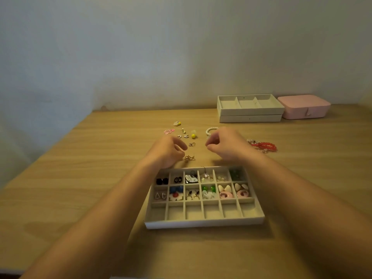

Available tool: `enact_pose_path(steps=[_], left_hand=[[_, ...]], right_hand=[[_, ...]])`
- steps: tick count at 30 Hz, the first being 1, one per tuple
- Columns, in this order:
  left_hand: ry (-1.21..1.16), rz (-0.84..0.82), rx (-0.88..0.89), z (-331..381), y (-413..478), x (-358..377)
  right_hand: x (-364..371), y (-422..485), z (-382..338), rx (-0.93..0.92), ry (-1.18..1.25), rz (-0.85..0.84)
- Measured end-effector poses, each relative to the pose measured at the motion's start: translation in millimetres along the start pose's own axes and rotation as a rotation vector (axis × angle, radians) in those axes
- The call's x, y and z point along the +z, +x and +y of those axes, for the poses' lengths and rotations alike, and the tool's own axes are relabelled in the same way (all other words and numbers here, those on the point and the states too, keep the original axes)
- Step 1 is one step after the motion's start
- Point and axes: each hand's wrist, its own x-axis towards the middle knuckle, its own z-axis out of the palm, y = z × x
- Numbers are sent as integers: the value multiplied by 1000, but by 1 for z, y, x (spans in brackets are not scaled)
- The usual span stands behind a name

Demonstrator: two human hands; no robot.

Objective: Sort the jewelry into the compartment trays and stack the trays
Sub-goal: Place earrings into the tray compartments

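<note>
The gray tray with many little boxes sat on the wooden table, closest to the person. Its middle row and far row held jewelry: black pieces in the far left corner box, a blue and white flower, green beads, and two pink rings toward the right side (each ring in its own box).

Both arms reached over the tray. Just behind the tray's far edge, the left hand hung with its fingers curled in. A gold piece lay on the table right beside those fingertips. I could not tell if the fingers touched it or held anything. The right hand was behind the far edge too, with its thumb and first finger close together. It was too blurry to tell if something tiny sat between them.

Farther behind the tray, loose jewelry lay on the table: a yellow ball, a pink flower shape more to the left, and a white pearl bracelet partly hidden by the right hand. A red bead bracelet lay behind the tray's right corner.

Well behind the tray, to the right, two stacked trays sat by the wall, with a pink box just beside them.
</note>
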Motion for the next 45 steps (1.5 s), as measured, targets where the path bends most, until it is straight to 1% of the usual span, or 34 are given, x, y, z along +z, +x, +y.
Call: enact_pose_path(steps=[2, 4, 9, 12, 15, 19, 22, 24, 25, 29, 31, 35, 38, 42, 45], left_hand=[[51, -91, 31, 0, 9, -1], [97, -127, 51, 0, 17, 1], [151, -128, 133, -5, 26, 4], [101, -123, 160, -10, 26, 3], [-2, -105, 149, -11, 22, 0], [-171, 9, 116, -12, 10, -7], [-319, 106, 119, -15, -1, -12], [-415, 148, 133, -17, -9, -12], [-457, 159, 140, -18, -12, -12], [-493, 211, 200, -15, -26, -7], [-530, 244, 226, -12, -31, -10], [-651, 226, 230, -7, -45, -14], [-697, 232, 214, -11, -58, -17], [-735, 258, 159, -23, -77, -24], [-757, 213, 114, -26, -93, -27]], right_hand=[[8, 11, -9, -7, 30, -37], [15, 20, -16, -13, 58, -69], [24, 35, -21, 13, 24, -199], [27, 34, -21, 13, 14, -273], [25, 30, -19, -2, 38, -236], [23, 25, -14, 2, 5, -246], [22, 22, -12, -24, 67, -147], [18, 21, -14, -64, 135, -55], [16, 20, -16, -86, 172, -42], [6, 9, -26, -182, 401, -133], [6, 1, -31, -233, 444, -129], [14, -9, -42, -295, 420, -58], [22, -14, -50, -331, 423, -3], [24, -24, -65, -342, 423, -49], [26, -35, -76, -303, 477, -99]])
